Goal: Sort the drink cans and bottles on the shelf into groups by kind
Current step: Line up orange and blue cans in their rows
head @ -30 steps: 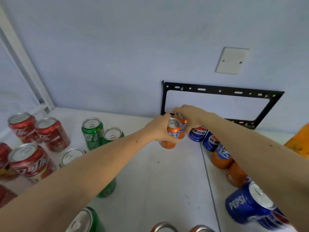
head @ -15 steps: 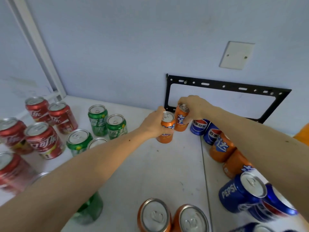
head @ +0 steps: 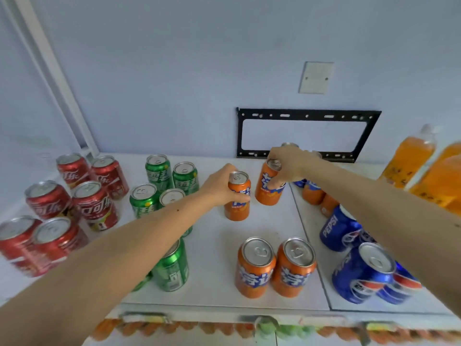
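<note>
L grip (head: 219, 188) & R grip (head: 287, 166) each clamped round upright orange can (head: 237, 206), (head: 268, 191).

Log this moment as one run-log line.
left hand: grips orange can standing on shelf | right hand: holds tilted orange can | orange pair in front

Both hands (head: 219, 186) drawing orange cans (head: 237, 196) nearer, right can tilted
</note>
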